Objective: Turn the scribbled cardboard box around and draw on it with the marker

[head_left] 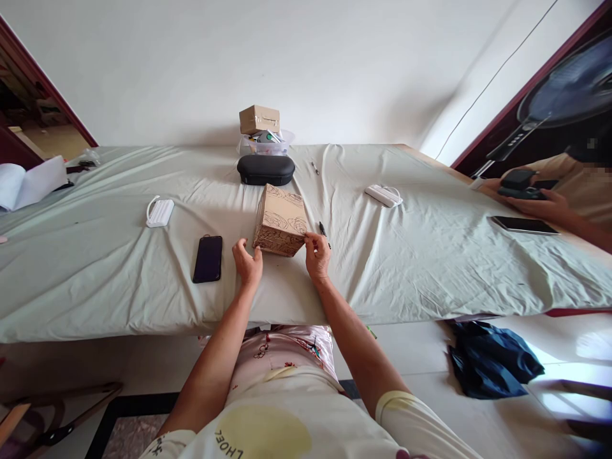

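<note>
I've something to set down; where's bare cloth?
Bare cloth lies between the right looped device and far-right phone, and between the papers and left looped device. Crowded: the middle, around scribbled cardboard box, left hand, right hand, pen, black case.

Two cardboard boxes [284,213] [259,121], two phones [208,259] [524,225], two pens [314,167] [322,228], two white looped blocks [161,213] [382,196], one tub [265,148]

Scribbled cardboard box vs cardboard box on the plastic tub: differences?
The scribbled box bears dark swirls; the rear box shows shiny, tape-like patches and no visible scribbles. The scribbled box is at the left hand and right hand; the rear box sits on the plastic tub. Both are brown cardboard.
</note>
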A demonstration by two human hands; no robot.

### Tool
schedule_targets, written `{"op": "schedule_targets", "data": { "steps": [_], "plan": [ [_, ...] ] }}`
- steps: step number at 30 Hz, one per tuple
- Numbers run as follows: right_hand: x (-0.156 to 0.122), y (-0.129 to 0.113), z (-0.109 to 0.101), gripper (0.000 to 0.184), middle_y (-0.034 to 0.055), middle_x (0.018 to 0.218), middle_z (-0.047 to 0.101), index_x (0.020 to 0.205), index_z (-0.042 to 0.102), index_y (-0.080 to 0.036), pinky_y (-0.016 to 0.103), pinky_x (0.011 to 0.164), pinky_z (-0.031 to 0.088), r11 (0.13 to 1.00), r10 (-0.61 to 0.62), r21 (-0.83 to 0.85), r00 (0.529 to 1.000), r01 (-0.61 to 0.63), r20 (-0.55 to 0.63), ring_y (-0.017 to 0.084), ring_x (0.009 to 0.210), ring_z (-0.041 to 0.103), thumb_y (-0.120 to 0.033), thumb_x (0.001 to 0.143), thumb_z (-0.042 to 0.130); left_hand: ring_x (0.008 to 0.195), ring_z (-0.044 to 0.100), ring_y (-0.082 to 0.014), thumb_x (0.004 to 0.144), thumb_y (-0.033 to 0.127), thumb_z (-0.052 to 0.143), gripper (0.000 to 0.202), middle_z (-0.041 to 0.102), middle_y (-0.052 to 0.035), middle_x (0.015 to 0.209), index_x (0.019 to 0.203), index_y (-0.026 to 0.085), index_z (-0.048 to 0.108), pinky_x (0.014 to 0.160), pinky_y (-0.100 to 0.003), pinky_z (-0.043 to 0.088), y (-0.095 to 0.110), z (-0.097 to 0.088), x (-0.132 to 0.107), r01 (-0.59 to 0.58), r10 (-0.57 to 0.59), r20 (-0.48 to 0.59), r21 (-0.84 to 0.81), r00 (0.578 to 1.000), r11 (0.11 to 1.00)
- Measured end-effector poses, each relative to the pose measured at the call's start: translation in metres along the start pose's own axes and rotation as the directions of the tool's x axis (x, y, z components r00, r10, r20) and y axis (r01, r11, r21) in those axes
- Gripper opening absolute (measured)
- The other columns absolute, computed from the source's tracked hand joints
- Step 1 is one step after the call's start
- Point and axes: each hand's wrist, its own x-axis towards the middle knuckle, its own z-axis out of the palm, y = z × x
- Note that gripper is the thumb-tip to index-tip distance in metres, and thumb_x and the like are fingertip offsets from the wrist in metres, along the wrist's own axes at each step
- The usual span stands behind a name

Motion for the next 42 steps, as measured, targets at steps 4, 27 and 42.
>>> {"op": "schedule_targets", "data": {
  "steps": [4, 27, 42],
  "plan": [
    [-0.001, -0.002, 0.001, 0.031, 0.0031, 0.086, 0.064, 0.11, 0.072, -0.023, 0.029, 0.069, 0.052, 1.0, -0.027, 0.013, 0.998, 0.026, 0.059, 0.016, 0.076, 0.059, -0.045, 0.103, 0.051, 0.137, 0.053, -0.0342, 0.093, 0.031, 0.06, 0.053, 0.056, -0.0234, 0.139, 0.142, 0.014, 0.048, 0.118, -0.051, 0.041, 0.005, 0.0, -0.003, -0.16, 0.16, -0.001, -0.033, 0.987, 0.987],
    [-0.007, 0.015, 0.005, 0.023, 0.0092, 0.108, 0.075, 0.112, 0.068, -0.022, 0.04, 0.087, 0.059, 0.972, 0.195, -0.186, 0.934, -0.143, 0.3, 0.024, 0.092, 0.071, -0.03, 0.091, 0.061, 0.09, 0.072, -0.0255, 0.092, 0.023, 0.058, 0.006, 0.073, -0.0089, 0.094, 0.097, 0.022, 0.062, 0.088, -0.04, 0.058, -0.008, 0.004, 0.002, 0.052, -0.047, 0.147, -0.026, 0.988, 0.998],
    [-0.003, 0.001, 0.007, 0.023, 0.005, 0.095, 0.069, 0.099, 0.07, -0.023, 0.033, 0.074, 0.06, 0.997, -0.016, 0.075, 0.992, 0.007, 0.124, 0.016, 0.075, 0.064, -0.044, 0.098, 0.061, 0.088, 0.07, -0.0211, 0.093, 0.025, 0.061, 0.01, 0.072, -0.0058, 0.094, 0.102, 0.02, 0.062, 0.085, -0.033, 0.056, -0.004, 0.0, 0.005, 0.194, -0.182, 0.17, -0.053, 0.968, 0.98]
  ]
}}
